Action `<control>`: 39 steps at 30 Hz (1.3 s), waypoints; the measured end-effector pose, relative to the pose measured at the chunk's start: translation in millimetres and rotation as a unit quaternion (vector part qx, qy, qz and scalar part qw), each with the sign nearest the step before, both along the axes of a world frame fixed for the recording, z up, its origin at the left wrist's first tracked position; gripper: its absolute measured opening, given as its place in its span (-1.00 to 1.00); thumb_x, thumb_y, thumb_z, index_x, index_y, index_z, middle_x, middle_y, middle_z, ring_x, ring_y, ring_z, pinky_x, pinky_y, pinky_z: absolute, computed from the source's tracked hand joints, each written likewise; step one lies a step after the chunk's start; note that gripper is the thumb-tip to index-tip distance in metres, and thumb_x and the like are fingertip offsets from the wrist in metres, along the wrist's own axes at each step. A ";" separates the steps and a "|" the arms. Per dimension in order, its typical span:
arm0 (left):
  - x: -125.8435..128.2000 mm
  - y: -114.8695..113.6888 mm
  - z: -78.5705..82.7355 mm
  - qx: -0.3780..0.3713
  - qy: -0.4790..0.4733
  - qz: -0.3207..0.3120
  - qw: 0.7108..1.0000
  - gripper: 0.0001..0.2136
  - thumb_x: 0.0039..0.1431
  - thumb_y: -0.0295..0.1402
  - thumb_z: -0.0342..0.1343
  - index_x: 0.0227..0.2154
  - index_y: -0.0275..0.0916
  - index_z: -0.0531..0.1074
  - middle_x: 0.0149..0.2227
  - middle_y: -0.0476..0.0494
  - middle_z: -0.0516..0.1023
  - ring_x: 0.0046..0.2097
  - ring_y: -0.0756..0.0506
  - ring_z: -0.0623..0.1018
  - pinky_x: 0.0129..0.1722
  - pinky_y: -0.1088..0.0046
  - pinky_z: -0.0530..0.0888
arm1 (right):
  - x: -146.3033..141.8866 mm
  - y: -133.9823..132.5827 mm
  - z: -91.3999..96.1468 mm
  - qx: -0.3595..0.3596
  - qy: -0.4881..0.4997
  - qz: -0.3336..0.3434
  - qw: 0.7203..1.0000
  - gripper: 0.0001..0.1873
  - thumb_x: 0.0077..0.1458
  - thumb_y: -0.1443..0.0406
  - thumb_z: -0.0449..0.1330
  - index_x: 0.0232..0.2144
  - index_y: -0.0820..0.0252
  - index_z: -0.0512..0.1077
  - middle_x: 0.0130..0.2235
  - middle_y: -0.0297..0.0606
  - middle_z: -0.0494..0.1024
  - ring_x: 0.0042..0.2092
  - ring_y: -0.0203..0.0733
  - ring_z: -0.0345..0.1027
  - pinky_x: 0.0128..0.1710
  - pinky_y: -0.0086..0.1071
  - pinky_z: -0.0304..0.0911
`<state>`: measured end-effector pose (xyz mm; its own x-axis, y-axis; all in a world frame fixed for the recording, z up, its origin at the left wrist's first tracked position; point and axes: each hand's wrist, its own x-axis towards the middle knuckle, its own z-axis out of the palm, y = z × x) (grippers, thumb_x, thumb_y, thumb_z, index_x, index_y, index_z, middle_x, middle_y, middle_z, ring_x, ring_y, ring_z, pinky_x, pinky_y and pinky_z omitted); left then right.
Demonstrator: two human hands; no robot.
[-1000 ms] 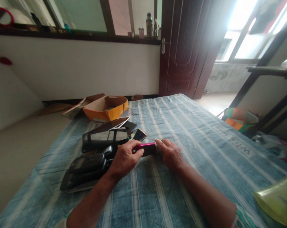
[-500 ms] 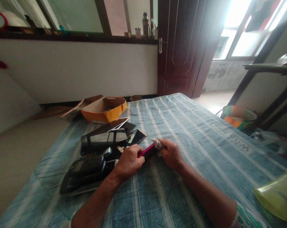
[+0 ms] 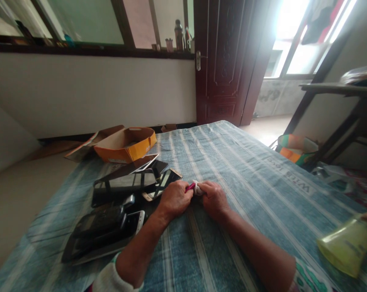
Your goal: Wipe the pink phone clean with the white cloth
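Head camera view had both bare hands close together near the middle of a blue striped cloth. The left hand had its fingers closed around a slim magenta item, which lay between the two hands (only a short strip of it showed, the rest being covered by the left hand). The right hand gripped a crumpled white wad in its bent fingers, and the wad pressed against the right end of the magenta item.

Just beside the left hand, on its far left side, lay a gold-edged phone with a dark, reflecting screen. Farther left, a glossy black device sat among other flat dark pieces. Nearer, a bulky black object rested on the pile, and a white-edged phone stuck out at its right side, near the left forearm.

An open orange box stood at the far left of the cloth, well apart from the hands. At the near right lay a translucent yellow item. Beyond the cloth's far edge stood a dark red door.
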<state>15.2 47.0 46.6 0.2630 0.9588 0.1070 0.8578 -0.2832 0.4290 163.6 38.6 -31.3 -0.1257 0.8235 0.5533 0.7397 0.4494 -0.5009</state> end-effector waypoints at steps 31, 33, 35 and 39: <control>-25.6 -16.1 16.1 0.081 -0.229 -0.105 0.964 -0.88 0.11 -0.39 0.10 -0.32 -0.27 0.51 -0.25 -0.14 0.56 -0.23 -0.08 0.55 -0.24 0.46 0.49 | -7.3 -14.4 41.7 0.180 0.081 0.090 0.976 -0.59 0.20 0.48 -0.03 0.01 0.17 0.44 -0.06 -0.09 0.53 0.00 -0.13 0.40 0.00 -0.25 0.36; -30.6 -19.3 17.8 0.074 -0.223 -0.097 0.967 -0.86 0.12 -0.37 0.11 -0.30 -0.27 0.52 -0.25 -0.14 0.56 -0.21 -0.09 0.56 -0.21 0.45 0.49 | -10.8 -14.6 38.1 0.154 0.117 0.115 0.974 -0.54 0.19 0.48 -0.04 0.07 0.17 0.40 -0.04 -0.09 0.53 0.01 -0.15 0.41 -0.01 -0.28 0.37; -34.5 -22.2 18.5 0.070 -0.221 -0.085 0.969 -0.85 0.12 -0.34 0.11 -0.29 -0.27 0.52 -0.25 -0.14 0.56 -0.21 -0.09 0.56 -0.20 0.43 0.48 | -14.3 -14.5 34.0 0.123 0.157 0.135 0.971 -0.49 0.15 0.50 -0.05 0.10 0.17 0.38 -0.02 -0.10 0.52 0.00 -0.16 0.42 -0.01 -0.30 0.36; -37.4 -25.6 18.9 0.053 -0.214 -0.068 0.973 -0.83 0.12 -0.34 0.11 -0.27 -0.28 0.52 -0.26 -0.14 0.56 -0.22 -0.09 0.56 -0.21 0.42 0.48 | -16.8 -13.1 26.1 0.037 0.223 0.130 0.965 -0.44 0.02 0.55 -0.01 0.04 0.14 0.45 -0.12 -0.20 0.56 -0.12 -0.22 0.46 -0.11 -0.40 0.37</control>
<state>-22.2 21.4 65.6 0.2959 0.8963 0.3304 0.5580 -0.4429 0.7017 146.8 25.5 -5.2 -0.0586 0.7526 0.6558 0.3153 0.6373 -0.7032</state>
